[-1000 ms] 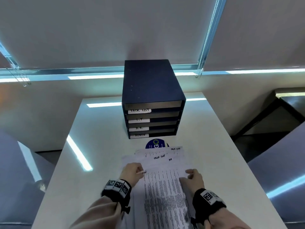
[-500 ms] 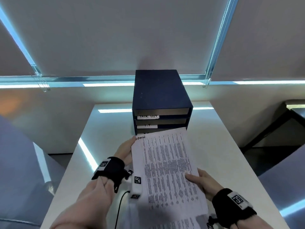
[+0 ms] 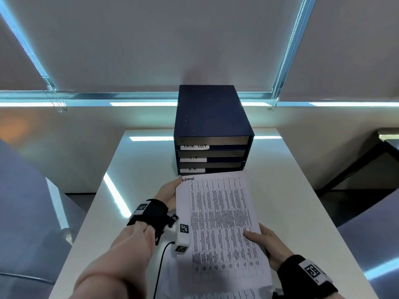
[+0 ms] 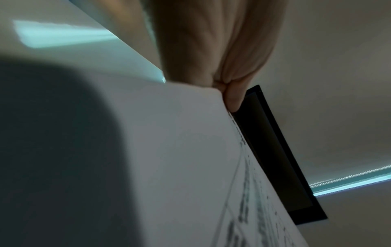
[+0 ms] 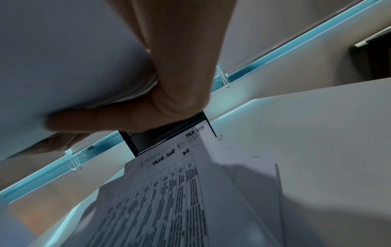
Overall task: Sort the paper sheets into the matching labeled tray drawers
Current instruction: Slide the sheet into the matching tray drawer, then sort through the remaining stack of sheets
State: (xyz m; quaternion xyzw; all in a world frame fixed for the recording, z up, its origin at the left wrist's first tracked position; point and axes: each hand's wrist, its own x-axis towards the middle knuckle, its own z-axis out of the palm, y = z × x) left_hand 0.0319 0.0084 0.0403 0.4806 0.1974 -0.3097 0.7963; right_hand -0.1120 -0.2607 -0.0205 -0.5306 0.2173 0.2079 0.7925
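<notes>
A printed sheet (image 3: 220, 225) marked "ADMIN" at its top left corner is lifted above the table, in front of the dark blue drawer unit (image 3: 212, 130). My left hand (image 3: 170, 190) pinches its upper left edge (image 4: 224, 90). My right hand (image 3: 265, 244) grips its lower right edge, thumb on top and fingers beneath (image 5: 135, 120). Drawer labels read "TASK LIST" (image 3: 195, 146), "I.T" (image 3: 193, 158) and "H.R." (image 3: 192, 169); the sheet hides the lowest drawer. In the right wrist view more sheets (image 5: 169, 192) lie on the table below, marked "TASK LIST" and "HR".
The white table (image 3: 287, 190) has free surface to the left and right of the drawer unit. Roller blinds (image 3: 172, 39) with bead chains hang behind it. A dark desk edge (image 3: 367, 160) stands to the right. A black cable (image 3: 160, 266) runs from my left wrist.
Both hands picked the top sheet off the pile and raised it toward the drawer unit. It now covers the bottom drawer's label.
</notes>
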